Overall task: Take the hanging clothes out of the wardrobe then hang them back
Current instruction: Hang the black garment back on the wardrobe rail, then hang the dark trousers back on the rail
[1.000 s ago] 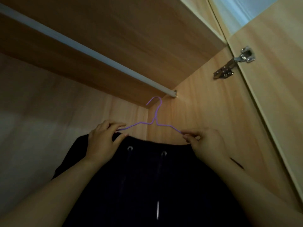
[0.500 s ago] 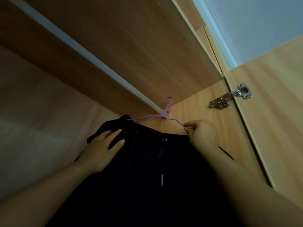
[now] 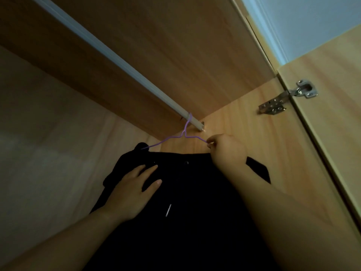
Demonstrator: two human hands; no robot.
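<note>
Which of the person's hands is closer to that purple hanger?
The right. The right hand pinches the purple hanger at its right end; the left hand lies flat on the black garment, below the hanger's left arm and apart from it.

Dim overall; light enters from the upper right of the frame, leaving the left side in shadow. The black garment (image 3: 195,192) shows almost no detail; the picture is slightly soft.
</note>
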